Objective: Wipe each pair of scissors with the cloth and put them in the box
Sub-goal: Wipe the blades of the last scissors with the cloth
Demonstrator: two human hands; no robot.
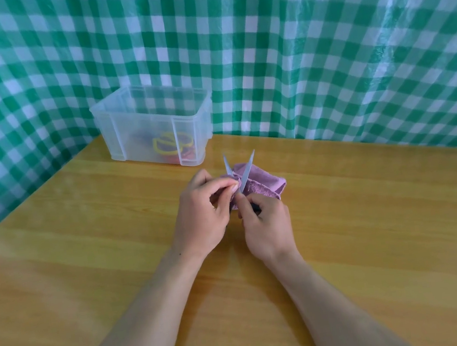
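Note:
A pair of scissors (247, 170) is spread wide, its two grey blades pointing up and away over the table's middle. My right hand (267, 223) is closed around its dark handles, which are mostly hidden. My left hand (200, 214) pinches a purple cloth (261, 187) against the left blade near the pivot. The rest of the cloth lies bunched on the table behind the blades. A clear plastic box (139, 126) stands at the far left of the table, with no lid on it. Yellow-handled scissors (167, 146) and something red show through its wall.
The wooden table (88, 264) has its left edge running diagonally from the box toward me. A green and white checked plastic sheet (290, 34) hangs as a backdrop directly behind the table and the box.

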